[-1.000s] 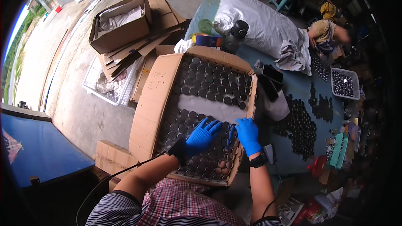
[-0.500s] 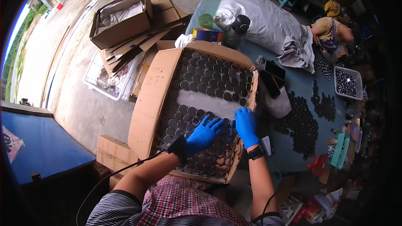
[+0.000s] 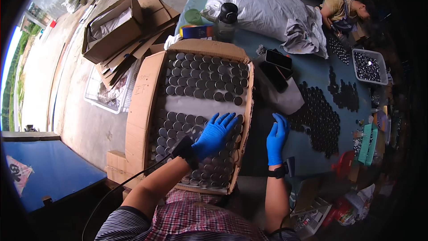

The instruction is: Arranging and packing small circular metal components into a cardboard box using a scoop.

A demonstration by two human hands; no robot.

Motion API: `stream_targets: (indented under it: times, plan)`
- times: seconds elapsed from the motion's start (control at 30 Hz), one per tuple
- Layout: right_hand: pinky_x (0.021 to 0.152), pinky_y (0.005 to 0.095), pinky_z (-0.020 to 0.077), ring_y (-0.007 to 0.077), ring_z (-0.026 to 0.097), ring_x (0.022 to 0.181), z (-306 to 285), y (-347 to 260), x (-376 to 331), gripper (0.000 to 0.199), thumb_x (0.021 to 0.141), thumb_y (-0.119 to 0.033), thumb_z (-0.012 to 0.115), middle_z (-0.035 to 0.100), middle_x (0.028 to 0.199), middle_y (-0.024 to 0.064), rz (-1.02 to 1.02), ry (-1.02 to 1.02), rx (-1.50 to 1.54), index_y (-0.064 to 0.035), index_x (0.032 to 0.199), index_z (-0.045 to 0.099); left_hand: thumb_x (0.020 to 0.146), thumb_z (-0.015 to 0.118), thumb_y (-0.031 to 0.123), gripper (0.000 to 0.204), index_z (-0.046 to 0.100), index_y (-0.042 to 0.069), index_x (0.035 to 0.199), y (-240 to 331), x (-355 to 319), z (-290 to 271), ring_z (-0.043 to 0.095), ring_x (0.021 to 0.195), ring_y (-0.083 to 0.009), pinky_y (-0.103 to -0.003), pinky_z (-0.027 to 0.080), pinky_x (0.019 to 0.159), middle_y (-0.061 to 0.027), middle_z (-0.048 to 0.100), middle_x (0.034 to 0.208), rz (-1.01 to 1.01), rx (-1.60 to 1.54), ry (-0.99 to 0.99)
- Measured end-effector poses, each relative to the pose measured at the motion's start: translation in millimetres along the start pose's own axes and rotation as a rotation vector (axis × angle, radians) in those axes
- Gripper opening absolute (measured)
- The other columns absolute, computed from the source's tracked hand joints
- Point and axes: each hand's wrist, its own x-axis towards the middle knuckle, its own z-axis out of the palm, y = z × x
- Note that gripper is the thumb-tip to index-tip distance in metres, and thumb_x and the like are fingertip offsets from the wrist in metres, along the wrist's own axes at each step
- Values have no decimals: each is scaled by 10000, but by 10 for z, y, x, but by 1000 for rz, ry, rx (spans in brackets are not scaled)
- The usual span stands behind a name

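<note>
A large open cardboard box (image 3: pixel 142 102) is seen standing on the near part of the bench (image 3: pixel 312 73), which is covered in blue. The box is packed with rows of small dark round jars (image 3: pixel 203 78), their lids turned upward, and a bare grey strip is left across the middle between the far rows and the near rows. The left hand (image 3: pixel 213 135), gloved in blue, is laid flat over the near rows of jars with its fingers spread apart; nothing is seen to be gripped in it, and a dark band with a cable is worn at its wrist. The right hand (image 3: pixel 276 137), also gloved in blue, is held open just outside the right wall of the box, above the bench, with the fingers loosely together and nothing clasped; whether the bench is touched cannot be told. To the right of that hand a wide patch of more dark jars (image 3: pixel 318 120) is set out on the bench. Beyond the box a dark bottle (image 3: pixel 226 20) and a big silver-grey sack (image 3: pixel 263 6) are placed, and at the far right corner another person (image 3: pixel 345 9) is seated beside a white tray (image 3: pixel 369 66) of small dark pieces.
</note>
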Motion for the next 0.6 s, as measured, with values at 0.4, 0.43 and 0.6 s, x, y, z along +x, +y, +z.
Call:
stream_targets:
  times: [0.4, 0.43, 0.6]
  plan:
    - [1024, 494, 370, 418, 429, 1244, -358, 2488, -650, 771, 754, -169, 788, 465, 1346, 201, 371, 73, -240, -65, 1415, 403, 781, 625, -32, 614, 449, 22, 1366, 1379, 796, -184, 490, 1215, -405, -444, 411, 1022, -212, 449, 1396, -79, -320, 375]
    - [1025, 495, 372, 419, 428, 1244, -387, 2575, -578, 785, 734, -207, 807, 460, 1346, 196, 308, 46, -293, -67, 1400, 416, 790, 638, 8, 595, 456, 27, 1356, 1556, 956, -19, 481, 1216, -416, -457, 411, 1015, -214, 447, 1391, -69, -382, 279]
    - [1031, 499, 374, 420, 427, 1243, -343, 2871, -456, 812, 684, -323, 842, 466, 1333, 186, 345, -110, -277, -69, 1351, 454, 778, 628, 16, 514, 479, -6, 1269, 1708, 1805, 1178, 491, 1147, -439, -484, 425, 974, -251, 486, 1260, -198, -338, 190]
